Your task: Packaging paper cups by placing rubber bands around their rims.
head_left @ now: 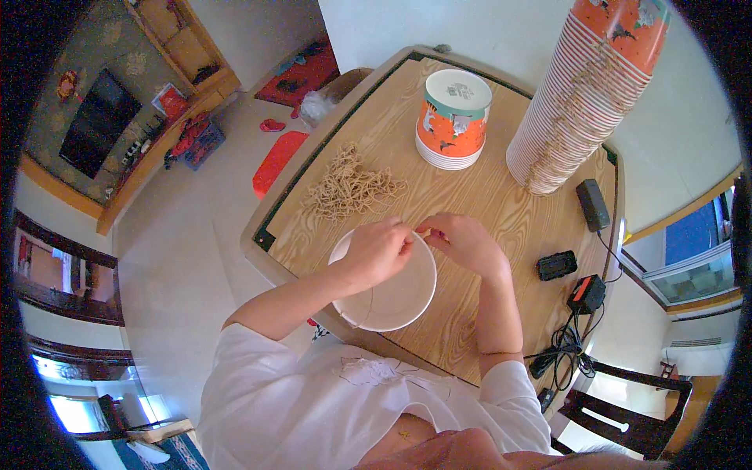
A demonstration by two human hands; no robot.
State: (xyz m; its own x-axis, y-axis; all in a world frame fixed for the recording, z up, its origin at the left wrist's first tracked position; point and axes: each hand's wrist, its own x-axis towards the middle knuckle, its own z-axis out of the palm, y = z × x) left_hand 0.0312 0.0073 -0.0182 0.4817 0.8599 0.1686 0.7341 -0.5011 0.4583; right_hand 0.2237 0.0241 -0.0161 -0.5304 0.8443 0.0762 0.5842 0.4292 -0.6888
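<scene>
A white-lined paper bucket (403,294) sits mouth up near the table's front edge. Over its far rim, my left hand (380,252) is closed in a pinch. A thin strand of tan twine (370,301) runs down from it, across the bucket's mouth to the near rim. Just to the right, my right hand (464,241) pinches at the rim, its fingertips almost meeting the left ones; what lies between them is too small to make out. Beyond the hands lies a loose tangled heap of twine (352,186).
Behind stand a short upside-down stack of orange printed buckets (450,125) and a tall leaning stack (583,94) with twine along its side. On the right lie a black adapter (593,205), a small black tray (557,265), a charger (586,294) and coiled cables (560,352). A red stool (280,164) is left.
</scene>
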